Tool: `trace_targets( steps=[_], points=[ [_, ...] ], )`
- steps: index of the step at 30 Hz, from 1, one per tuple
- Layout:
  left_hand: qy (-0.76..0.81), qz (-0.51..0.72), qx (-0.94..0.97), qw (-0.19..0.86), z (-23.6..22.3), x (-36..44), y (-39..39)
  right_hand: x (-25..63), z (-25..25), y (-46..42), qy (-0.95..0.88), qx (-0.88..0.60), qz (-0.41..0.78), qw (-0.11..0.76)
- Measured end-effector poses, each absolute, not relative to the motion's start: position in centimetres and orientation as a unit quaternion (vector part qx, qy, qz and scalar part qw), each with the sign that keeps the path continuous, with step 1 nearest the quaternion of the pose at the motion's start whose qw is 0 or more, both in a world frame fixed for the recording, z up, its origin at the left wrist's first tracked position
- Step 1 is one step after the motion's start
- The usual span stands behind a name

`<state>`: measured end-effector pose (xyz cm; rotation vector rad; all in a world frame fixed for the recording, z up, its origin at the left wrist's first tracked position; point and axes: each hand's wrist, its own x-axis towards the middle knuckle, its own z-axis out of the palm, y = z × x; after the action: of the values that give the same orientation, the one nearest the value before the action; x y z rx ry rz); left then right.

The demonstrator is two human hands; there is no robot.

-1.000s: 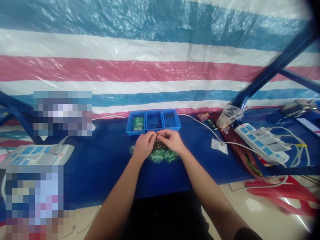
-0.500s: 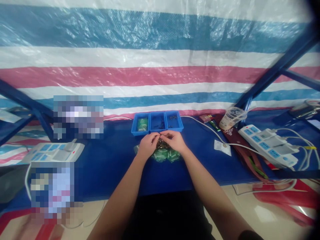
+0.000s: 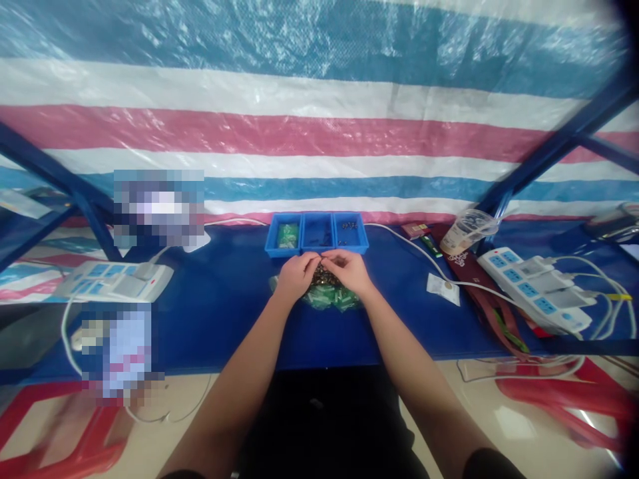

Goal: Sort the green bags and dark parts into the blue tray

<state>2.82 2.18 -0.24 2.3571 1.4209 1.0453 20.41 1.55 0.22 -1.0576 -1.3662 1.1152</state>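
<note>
My left hand point(image 3: 295, 276) and my right hand point(image 3: 348, 271) meet fingertip to fingertip over a heap of small dark metal parts point(image 3: 322, 279). Both hands are pinched shut on something tiny that I cannot make out. Under and in front of the hands lies a pile of green pieces in clear wrap point(image 3: 329, 298). Just behind the hands stands a blue three-compartment tray point(image 3: 300, 251); its left cell holds green pieces, the middle and right cells hold a few dark bits.
The blue table point(image 3: 224, 313) carries a white power strip point(image 3: 114, 279) at left and another power strip point(image 3: 534, 287) with cables at right. A plastic cup point(image 3: 466, 232) and a small white packet point(image 3: 442, 289) sit right of the tray. Striped tarp hangs behind; red stools stand below.
The camera has shifted a little, so the view sits differently. The hands stay together over the heap with only slight finger movement.
</note>
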Motion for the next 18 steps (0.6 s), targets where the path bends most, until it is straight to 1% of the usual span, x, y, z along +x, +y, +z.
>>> trace_targets(
  steps=[6, 14, 18],
  points=[
    [0.480, 0.369, 0.788, 0.110, -0.29, 2.90, 2.05, 20.34, 0.32, 1.59, -0.580, -0.447, 0.445, 0.516],
    [0.469, 0.388, 0.789, 0.083, -0.60, 2.78, 2.17, 20.51, 0.49, 1.52, -0.577, -0.449, 0.456, 0.506],
    [0.460, 0.384, 0.794, 0.100, -0.38, 2.70, 2.30, 20.44, 0.47, 1.50, -0.581, -0.446, 0.457, 0.505]
  ],
)
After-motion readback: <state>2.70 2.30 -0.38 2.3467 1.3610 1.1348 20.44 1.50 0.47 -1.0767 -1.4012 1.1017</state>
